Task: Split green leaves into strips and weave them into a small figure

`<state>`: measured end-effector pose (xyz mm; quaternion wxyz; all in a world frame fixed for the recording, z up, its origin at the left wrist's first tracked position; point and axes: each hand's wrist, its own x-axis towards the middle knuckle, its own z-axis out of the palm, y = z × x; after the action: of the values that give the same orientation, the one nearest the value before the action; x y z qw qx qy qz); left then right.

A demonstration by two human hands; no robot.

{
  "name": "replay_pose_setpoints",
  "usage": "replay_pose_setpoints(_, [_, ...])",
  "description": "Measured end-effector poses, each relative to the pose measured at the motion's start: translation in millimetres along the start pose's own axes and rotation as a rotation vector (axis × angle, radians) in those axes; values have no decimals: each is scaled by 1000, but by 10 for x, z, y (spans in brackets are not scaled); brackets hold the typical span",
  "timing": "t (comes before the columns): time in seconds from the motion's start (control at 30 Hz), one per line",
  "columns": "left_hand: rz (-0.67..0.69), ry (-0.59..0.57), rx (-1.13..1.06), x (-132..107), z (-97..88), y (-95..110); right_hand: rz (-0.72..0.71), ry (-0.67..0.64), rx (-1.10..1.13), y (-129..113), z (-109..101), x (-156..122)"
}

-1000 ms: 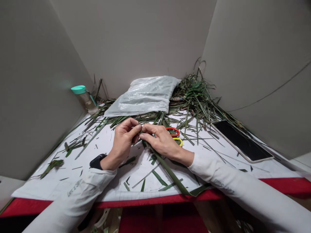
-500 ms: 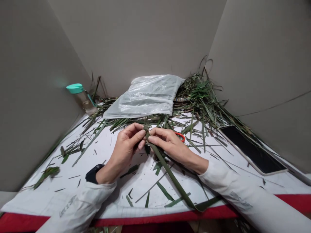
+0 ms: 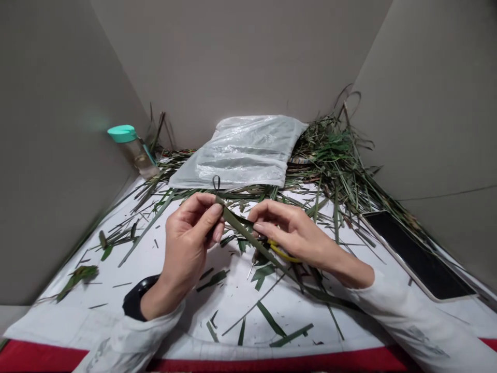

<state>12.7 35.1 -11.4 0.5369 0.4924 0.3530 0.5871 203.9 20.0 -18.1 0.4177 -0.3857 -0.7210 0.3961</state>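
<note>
My left hand [image 3: 189,243] pinches the upper end of a long green leaf strip [image 3: 237,226] between thumb and fingers. A small dark loop sticks up just above that pinch. My right hand [image 3: 297,235] pinches the same strip a little lower, to the right. The strip runs down and right under my right wrist across the white table cover [image 3: 155,269]. Scissors with a yellow handle [image 3: 282,253] lie under my right hand, mostly hidden. A dark watch sits on my left wrist.
A clear plastic bag [image 3: 244,150] lies at the back on a heap of green leaves [image 3: 334,155]. A bottle with a teal lid [image 3: 130,147] stands at the back left. A dark tablet [image 3: 417,254] lies at the right. Cut leaf scraps are scattered about.
Both hands have lifted the strip and drawn apart, the left to the left, the right to the right. A stretch of strip now shows between them. The view has shifted.
</note>
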Motion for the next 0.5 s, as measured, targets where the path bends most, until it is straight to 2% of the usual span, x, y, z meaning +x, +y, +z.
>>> replay_pose_setpoints(0.1, [69,47,-21,1,-20,26,-210,-22,-317,-73,-13,26])
replay_pose_setpoints(0.2, [109,88,-26,13,-39,53,-372,-26,-500,-89,20,64])
replay_pose_setpoints(0.37, [51,120,-36,47,-67,47,-563,58,-674,-44,94,111])
replay_pose_setpoints(0.5, [11,109,-45,74,-91,36,-656,14,-722,-41,132,83])
